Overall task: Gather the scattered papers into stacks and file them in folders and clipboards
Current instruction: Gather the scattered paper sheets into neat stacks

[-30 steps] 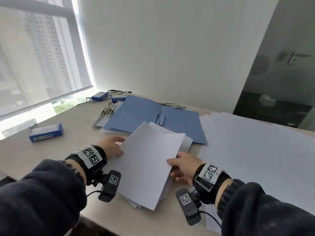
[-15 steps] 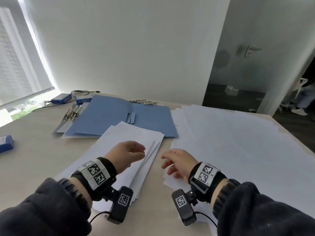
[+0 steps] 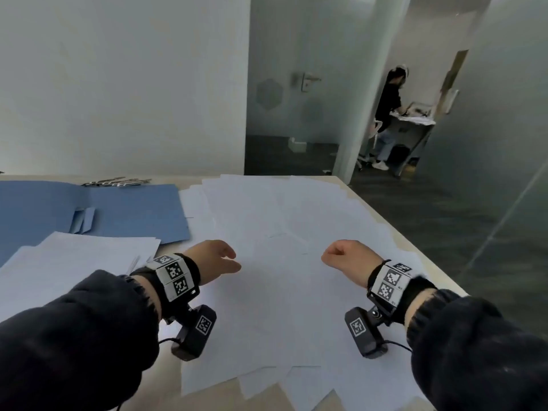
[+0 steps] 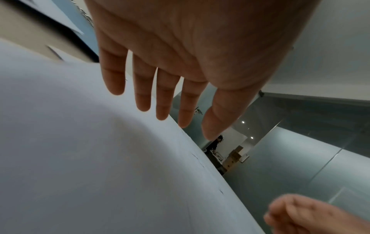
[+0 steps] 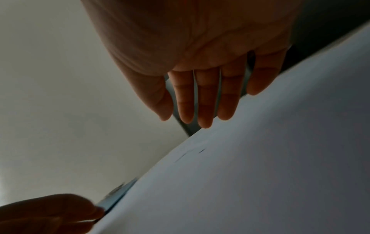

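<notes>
Head view only: open blue folder (image 3: 98,210) at left of frame; gathered paper stack (image 3: 74,262) at lower left; metal clips (image 3: 117,182) at the folder's far edge; a person (image 3: 388,120) standing beyond the doorway, upper right.
Wrist views only: palm sides of both hands, hidden in the head view.
Left hand (image 3: 212,261): fingers (image 4: 143,93) straight and slightly spread, thumb extended, holding nothing.
Right hand (image 3: 348,258): fingers (image 5: 206,101) extended and close together, holding nothing; in the head view they look folded under.
Scattered papers (image 3: 281,262): overlapping white sheets covering the centre and right of the table (image 3: 439,262); they lie under both hands and between them. Contact with the fingertips cannot be told.
Change from earlier frames: both hands have left the gathered paper stack and moved right, over the scattered papers; they are now farther apart. The stack, held up a second ago, lies flat at lower left.
</notes>
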A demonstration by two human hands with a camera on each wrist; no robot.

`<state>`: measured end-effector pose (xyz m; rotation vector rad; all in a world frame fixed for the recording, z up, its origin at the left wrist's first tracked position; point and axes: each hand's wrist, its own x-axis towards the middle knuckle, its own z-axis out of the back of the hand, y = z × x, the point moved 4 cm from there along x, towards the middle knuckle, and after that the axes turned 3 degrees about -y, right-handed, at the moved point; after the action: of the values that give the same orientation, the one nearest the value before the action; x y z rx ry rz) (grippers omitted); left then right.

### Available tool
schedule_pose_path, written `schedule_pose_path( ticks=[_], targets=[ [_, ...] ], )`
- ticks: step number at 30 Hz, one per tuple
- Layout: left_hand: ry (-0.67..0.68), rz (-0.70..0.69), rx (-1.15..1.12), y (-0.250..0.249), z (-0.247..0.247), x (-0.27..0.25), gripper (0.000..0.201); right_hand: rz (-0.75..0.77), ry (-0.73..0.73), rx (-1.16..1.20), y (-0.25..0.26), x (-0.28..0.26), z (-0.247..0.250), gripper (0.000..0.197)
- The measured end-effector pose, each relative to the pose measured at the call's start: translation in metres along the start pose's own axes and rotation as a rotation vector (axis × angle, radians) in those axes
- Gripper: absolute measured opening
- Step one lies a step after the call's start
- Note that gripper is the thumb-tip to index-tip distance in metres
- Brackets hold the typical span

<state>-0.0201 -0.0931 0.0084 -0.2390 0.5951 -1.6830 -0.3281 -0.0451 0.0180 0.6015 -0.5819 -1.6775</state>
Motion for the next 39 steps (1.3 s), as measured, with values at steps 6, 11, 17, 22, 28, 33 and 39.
schedule_pose_path(
  ticks=[6, 11, 17, 22, 28, 33, 39],
  targets=[
    [0.013, 0.093, 0.039, -0.018, -0.017, 0.045, 0.054, -0.121, 0.119, -0.451, -0.063, -0.005, 0.054, 0.063],
    [0.032, 0.196, 0.071, -0.024, -0.025, 0.066, 0.079, -0.123, 0.268, -0.610, -0.075, -0.007, 0.058, 0.102],
    [0.020, 0.282, 0.232, -0.017, -0.027, 0.077, 0.110, -0.196, 0.395, -0.693, -0.084, -0.007, 0.048, 0.125],
    [0.031, 0.281, 0.369, -0.023, -0.025, 0.074, 0.102, -0.199, 0.404, -0.775, -0.078, -0.005, 0.045, 0.126],
    [0.010, 0.289, 0.345, -0.031, -0.031, 0.073, 0.109, -0.206, 0.398, -0.781, -0.076, -0.003, 0.044, 0.118],
    [0.019, 0.283, 0.337, -0.036, -0.032, 0.074, 0.105, -0.199, 0.390, -0.765, -0.079, -0.005, 0.044, 0.122],
    [0.076, 0.228, 0.257, -0.039, -0.032, 0.070, 0.065, -0.163, 0.364, -0.735, -0.083, -0.007, 0.044, 0.125]
  ],
)
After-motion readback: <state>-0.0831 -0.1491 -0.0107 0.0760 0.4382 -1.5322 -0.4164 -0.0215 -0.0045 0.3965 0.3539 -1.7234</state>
